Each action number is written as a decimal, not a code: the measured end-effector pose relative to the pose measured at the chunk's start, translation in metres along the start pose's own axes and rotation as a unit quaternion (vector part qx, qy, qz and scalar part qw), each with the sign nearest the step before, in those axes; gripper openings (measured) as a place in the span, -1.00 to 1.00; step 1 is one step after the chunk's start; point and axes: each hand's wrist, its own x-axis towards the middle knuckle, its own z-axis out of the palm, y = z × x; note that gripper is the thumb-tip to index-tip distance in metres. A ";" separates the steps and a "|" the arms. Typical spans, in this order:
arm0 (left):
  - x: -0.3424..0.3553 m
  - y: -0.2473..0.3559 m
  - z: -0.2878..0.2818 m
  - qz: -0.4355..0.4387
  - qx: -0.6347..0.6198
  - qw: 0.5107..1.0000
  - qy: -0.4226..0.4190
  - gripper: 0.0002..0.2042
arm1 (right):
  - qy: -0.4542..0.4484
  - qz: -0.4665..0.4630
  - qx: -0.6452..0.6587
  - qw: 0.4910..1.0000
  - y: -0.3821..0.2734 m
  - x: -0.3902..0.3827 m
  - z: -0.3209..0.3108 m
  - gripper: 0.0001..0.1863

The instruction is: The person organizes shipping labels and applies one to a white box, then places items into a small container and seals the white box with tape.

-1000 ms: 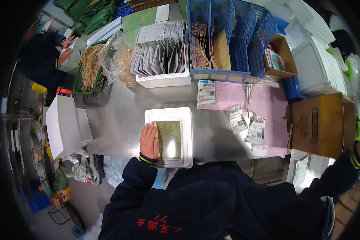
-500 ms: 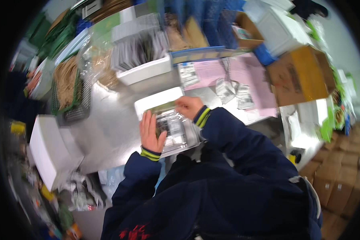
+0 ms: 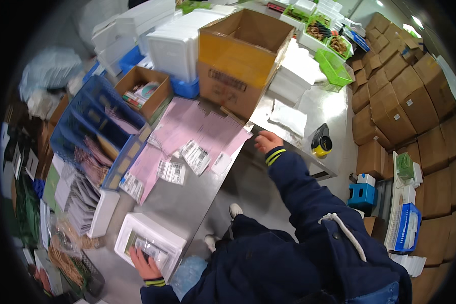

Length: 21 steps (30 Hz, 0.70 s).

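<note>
On the steel table [image 3: 187, 197], the packet [image 3: 156, 249] already lies in the uncovered box [image 3: 131, 221], left hand [image 3: 146, 264] over it, fingers spread, while the right hand [image 3: 268, 142] half-curls near the carton [image 3: 230, 83], its grip unclear.

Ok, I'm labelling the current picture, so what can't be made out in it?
Packet, part of it: head view, covered by the left hand.
Right hand, palm side: head view, hidden by its own back.
Open cardboard box, bottom: head view, hidden by its near wall.
Paper labels, small print: head view, too small.
</note>
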 end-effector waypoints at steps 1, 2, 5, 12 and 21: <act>0.000 0.000 -0.002 0.003 -0.015 1.000 0.015 -0.53 | 0.052 -0.006 0.024 0.998 -0.007 0.030 -0.032 -0.68; -0.003 0.000 -0.001 -0.001 0.014 0.999 0.042 -0.52 | 0.102 -0.009 0.047 0.994 -0.011 0.064 -0.062 -0.67; -0.006 -0.017 0.006 -0.104 -0.092 0.984 0.111 -0.57 | 0.221 -0.204 -0.182 0.936 -0.041 0.159 -0.133 -0.48; 0.001 0.019 -0.035 -0.054 0.114 0.987 0.104 -0.49 | 0.186 -0.103 -0.694 0.688 -0.114 0.265 -0.121 -0.23; 0.035 0.054 -0.022 -0.040 0.129 0.976 0.172 -0.56 | 0.303 -0.366 -0.742 0.472 -0.149 0.331 -0.303 -0.66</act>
